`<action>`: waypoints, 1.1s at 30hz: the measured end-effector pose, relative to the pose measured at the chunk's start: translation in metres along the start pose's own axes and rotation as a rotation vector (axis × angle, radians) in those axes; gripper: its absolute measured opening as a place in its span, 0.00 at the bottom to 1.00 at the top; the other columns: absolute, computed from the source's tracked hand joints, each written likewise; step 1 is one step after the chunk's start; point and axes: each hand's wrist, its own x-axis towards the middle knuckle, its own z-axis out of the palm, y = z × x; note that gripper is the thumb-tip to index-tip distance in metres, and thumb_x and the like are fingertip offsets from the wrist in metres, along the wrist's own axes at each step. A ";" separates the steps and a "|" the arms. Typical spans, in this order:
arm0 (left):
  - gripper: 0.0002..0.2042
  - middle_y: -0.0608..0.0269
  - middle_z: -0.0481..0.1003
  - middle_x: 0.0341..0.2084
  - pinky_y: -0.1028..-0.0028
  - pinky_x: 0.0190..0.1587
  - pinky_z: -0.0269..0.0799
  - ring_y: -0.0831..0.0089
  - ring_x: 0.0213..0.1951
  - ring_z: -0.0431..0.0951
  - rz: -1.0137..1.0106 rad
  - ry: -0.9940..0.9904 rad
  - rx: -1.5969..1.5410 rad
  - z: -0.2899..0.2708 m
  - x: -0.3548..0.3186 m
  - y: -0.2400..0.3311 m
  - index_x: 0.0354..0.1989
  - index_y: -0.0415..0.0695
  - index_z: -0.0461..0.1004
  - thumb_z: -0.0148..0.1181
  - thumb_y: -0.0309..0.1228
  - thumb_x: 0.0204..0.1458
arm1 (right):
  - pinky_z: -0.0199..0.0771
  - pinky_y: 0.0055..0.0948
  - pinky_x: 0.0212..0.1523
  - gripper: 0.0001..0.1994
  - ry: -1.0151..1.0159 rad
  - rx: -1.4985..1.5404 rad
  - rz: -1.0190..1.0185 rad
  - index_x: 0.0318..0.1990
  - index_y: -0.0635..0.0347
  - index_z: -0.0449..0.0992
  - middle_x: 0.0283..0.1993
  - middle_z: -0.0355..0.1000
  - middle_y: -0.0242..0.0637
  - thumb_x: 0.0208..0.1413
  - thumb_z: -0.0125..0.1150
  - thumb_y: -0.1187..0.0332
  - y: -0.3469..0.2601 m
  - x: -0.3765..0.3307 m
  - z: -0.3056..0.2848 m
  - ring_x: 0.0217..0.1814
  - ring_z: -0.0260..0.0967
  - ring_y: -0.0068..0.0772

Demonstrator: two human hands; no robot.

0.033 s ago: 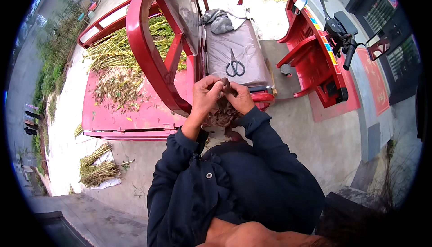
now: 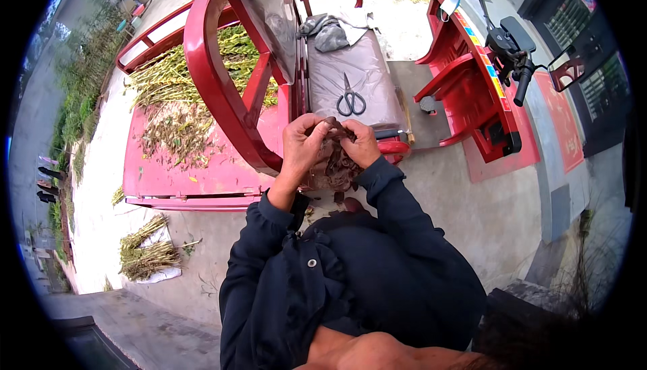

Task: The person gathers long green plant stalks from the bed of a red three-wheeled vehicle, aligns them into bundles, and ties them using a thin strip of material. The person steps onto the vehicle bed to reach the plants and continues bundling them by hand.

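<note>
My left hand [image 2: 303, 142] and my right hand [image 2: 362, 145] are close together in front of me, both closed in a pinch. Between their fingertips runs a dark brown, soft, crinkled strip [image 2: 335, 127]; its material is hard to make out. Below it hangs a bunch of similar curled brown strips [image 2: 341, 169], partly covered by my hands. A pair of black-handled scissors [image 2: 350, 104] lies just beyond my fingers on the plastic-covered seat [image 2: 328, 67], blades pointing away from me and touched by neither hand.
The red cargo tricycle [image 2: 202, 53] has its handlebar [image 2: 522, 77] at the right. Dry stalks [image 2: 172, 77] and leaf litter lie on its bed. A grey cloth [image 2: 330, 35] rests on the seat's far end. Another stalk bundle [image 2: 149, 259] lies on the ground at left.
My hands have shifted slightly. The brown strip, upright between my fingertips before, now stretches across from one hand to the other. The scissors stay in place.
</note>
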 end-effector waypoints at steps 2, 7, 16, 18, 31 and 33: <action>0.07 0.70 0.72 0.21 0.83 0.29 0.66 0.85 0.26 0.69 0.040 0.062 0.046 -0.009 0.009 0.005 0.28 0.34 0.73 0.54 0.26 0.52 | 0.67 0.33 0.33 0.09 0.099 -0.211 -0.189 0.34 0.58 0.73 0.30 0.70 0.42 0.42 0.56 0.76 0.013 0.010 -0.018 0.34 0.69 0.42; 0.12 0.74 0.64 0.14 0.84 0.22 0.50 0.87 0.17 0.56 -0.270 0.078 -0.177 -0.015 0.001 0.034 0.23 0.39 0.72 0.51 0.33 0.55 | 0.67 0.37 0.31 0.11 0.124 -0.287 -0.132 0.32 0.56 0.72 0.28 0.70 0.40 0.38 0.54 0.79 0.049 0.039 -0.048 0.31 0.68 0.46; 0.17 0.71 0.59 0.10 0.78 0.21 0.48 0.80 0.16 0.54 -0.110 0.139 -0.359 -0.039 -0.092 0.087 0.19 0.37 0.69 0.51 0.38 0.55 | 0.66 0.43 0.32 0.05 0.334 -0.496 0.155 0.34 0.54 0.72 0.28 0.71 0.48 0.53 0.48 0.70 0.201 0.137 -0.066 0.33 0.68 0.53; 0.18 0.70 0.57 0.10 0.76 0.22 0.49 0.79 0.16 0.53 0.015 0.332 -0.384 -0.067 -0.122 0.103 0.20 0.40 0.66 0.50 0.41 0.55 | 0.66 0.43 0.33 0.05 0.376 -0.413 0.084 0.34 0.54 0.72 0.27 0.71 0.49 0.53 0.48 0.69 0.214 0.160 -0.053 0.33 0.69 0.54; 0.11 0.71 0.65 0.20 0.74 0.31 0.65 0.75 0.25 0.64 0.745 1.481 -0.676 -0.237 -0.363 0.062 0.38 0.47 0.70 0.41 0.35 0.59 | 0.62 0.39 0.56 0.46 -0.657 -0.819 0.269 0.56 0.57 0.61 0.54 0.63 0.51 0.22 0.76 0.54 0.286 0.201 0.018 0.56 0.61 0.47; 0.11 0.70 0.65 0.22 0.76 0.27 0.63 0.77 0.23 0.62 0.647 1.706 -0.738 -0.236 -0.402 0.045 0.38 0.47 0.70 0.39 0.35 0.60 | 0.63 0.38 0.55 0.45 -0.526 -0.901 0.258 0.56 0.56 0.61 0.53 0.63 0.51 0.24 0.76 0.59 0.235 0.184 0.021 0.57 0.59 0.47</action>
